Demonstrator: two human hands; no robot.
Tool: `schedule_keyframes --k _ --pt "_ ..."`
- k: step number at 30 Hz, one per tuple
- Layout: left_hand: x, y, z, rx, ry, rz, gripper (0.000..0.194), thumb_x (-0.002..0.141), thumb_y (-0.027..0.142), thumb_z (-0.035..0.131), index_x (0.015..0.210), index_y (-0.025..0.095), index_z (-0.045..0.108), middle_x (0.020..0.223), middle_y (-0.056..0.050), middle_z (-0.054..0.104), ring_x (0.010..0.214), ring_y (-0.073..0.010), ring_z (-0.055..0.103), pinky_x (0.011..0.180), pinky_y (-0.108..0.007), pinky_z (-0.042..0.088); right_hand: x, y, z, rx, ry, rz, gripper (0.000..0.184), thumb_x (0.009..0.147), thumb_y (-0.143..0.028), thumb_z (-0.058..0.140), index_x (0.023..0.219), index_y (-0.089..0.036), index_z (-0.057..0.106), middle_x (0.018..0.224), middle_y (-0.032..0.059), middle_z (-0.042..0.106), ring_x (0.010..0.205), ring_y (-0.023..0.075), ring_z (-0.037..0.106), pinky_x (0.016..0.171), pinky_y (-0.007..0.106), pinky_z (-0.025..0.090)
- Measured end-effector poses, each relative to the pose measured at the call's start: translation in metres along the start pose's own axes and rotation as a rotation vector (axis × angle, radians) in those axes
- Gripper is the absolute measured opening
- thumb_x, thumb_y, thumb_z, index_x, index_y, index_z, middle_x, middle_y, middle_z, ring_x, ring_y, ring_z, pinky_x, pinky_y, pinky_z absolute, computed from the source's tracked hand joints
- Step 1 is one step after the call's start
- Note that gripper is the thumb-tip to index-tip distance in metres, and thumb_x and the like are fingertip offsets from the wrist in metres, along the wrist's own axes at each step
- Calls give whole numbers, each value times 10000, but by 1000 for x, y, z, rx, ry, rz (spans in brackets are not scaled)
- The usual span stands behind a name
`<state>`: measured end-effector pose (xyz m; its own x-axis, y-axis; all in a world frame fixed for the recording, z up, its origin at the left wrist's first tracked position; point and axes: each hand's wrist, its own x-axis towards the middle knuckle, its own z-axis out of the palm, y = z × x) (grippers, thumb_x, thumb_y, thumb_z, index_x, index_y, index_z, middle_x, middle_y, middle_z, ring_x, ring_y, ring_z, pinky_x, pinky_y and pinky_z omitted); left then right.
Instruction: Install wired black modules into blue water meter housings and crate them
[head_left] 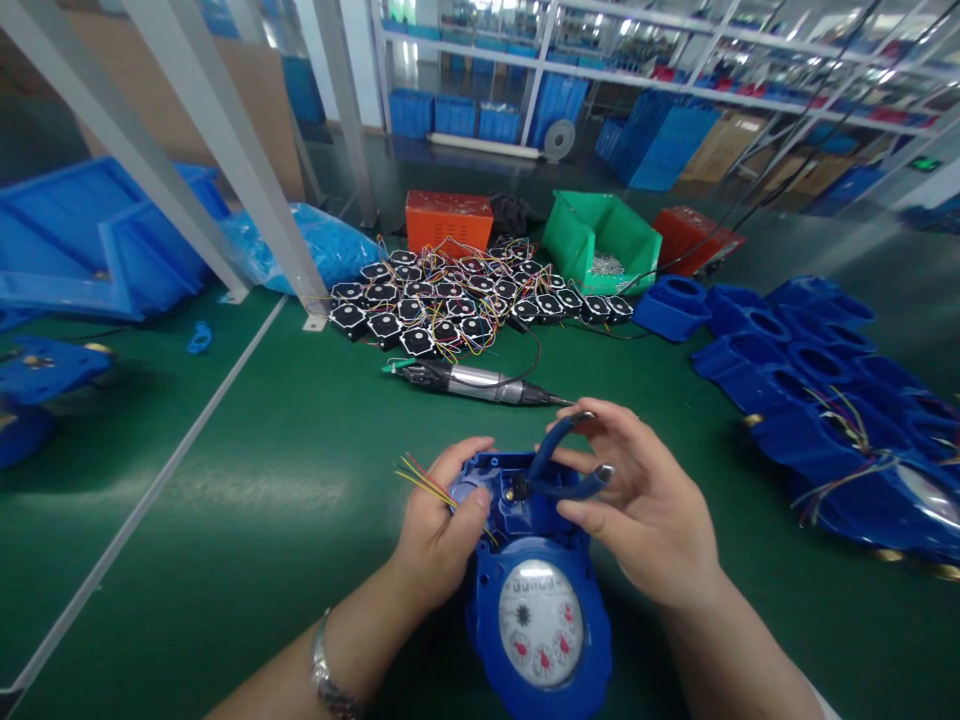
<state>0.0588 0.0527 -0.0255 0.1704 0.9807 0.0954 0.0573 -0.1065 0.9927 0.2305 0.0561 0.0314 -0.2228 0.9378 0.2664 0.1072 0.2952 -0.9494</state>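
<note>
A blue water meter [536,600] with a white dial lies on the green table right in front of me. My left hand [439,525] grips its upper left edge, fingers curled, with thin yellow and red wires [420,480] sticking out beside the fingers. My right hand [645,500] holds blue-handled pliers [559,470], whose jaws reach into the open top compartment of the meter.
An electric screwdriver [480,382] lies just beyond the meter. Behind it sit several black wired modules [450,300], an orange box [448,220], a green bin [600,240] and another orange box [694,240]. Blue meter housings [817,380] fill the right side; blue trays [97,235] stand left.
</note>
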Motion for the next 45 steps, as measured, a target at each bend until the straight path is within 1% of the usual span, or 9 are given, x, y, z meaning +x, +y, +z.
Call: schedule_keyframes --k 16,27,29,32,34,35,38,41,45 --pt "-1 0 1 3 11 -3 336 792 254 431 1115 171 465 1076 -78 552 981 -212 516 873 -349 379 -3 -1 3 -48 73 61 533 713 -173 609 1172 -225 342 1152 62 361 1074 136 427 883 255 487" --pt "-1 0 2 17 32 -17 343 785 265 437 1108 156 482 1088 -96 554 1001 -230 510 885 -373 376 -2 -2 6 23 84 69 551 689 -128 623 1165 -238 369 1139 57 369 1093 152 419 863 266 489" --pt "-1 0 2 13 28 -14 343 789 266 433 1109 152 479 1093 -100 551 1008 -231 506 892 -377 371 -2 -14 2 82 141 16 536 681 -133 627 1146 -253 391 1121 50 381 1074 159 431 860 302 487" --pt "-2 -1 2 -6 17 -16 352 795 275 429 1121 148 466 1102 -104 545 1017 -230 502 900 -381 365 -2 -40 -19 147 367 -116 511 668 -203 644 1120 -270 415 1114 51 381 1039 168 446 866 340 473" --pt "-3 -2 3 -14 18 -25 359 797 282 427 1127 145 460 1109 -110 540 1021 -233 499 900 -388 364 -3 -49 -39 30 489 -141 523 654 -228 654 1123 -276 428 1109 50 386 1028 161 448 859 311 473" --pt "-3 -2 3 -15 19 -32 362 798 286 426 1129 143 459 1114 -114 537 1024 -236 497 899 -393 364 -5 -49 -49 -99 494 -105 540 647 -234 657 1135 -275 431 1094 49 398 1015 155 454 839 288 481" --pt "-4 -4 2 -19 23 -52 369 800 303 422 1128 141 465 1115 -121 539 1029 -244 495 894 -404 365 -10 -28 -66 -587 269 180 581 644 -272 645 1181 -224 427 1060 60 424 958 152 471 795 275 486" --pt "-3 -5 3 -36 31 -73 379 795 329 430 1125 150 480 1102 -113 553 1016 -246 508 881 -396 380 -15 3 -61 -921 -42 485 557 667 -233 588 1197 -153 438 1083 83 416 953 156 464 879 300 428" --pt "-3 -6 6 -64 49 -102 402 780 354 452 1118 142 498 1122 -123 550 1039 -259 500 870 -384 398 -19 18 -46 -1157 -306 657 608 638 -201 599 1223 -170 434 1075 92 432 970 181 460 880 301 402"
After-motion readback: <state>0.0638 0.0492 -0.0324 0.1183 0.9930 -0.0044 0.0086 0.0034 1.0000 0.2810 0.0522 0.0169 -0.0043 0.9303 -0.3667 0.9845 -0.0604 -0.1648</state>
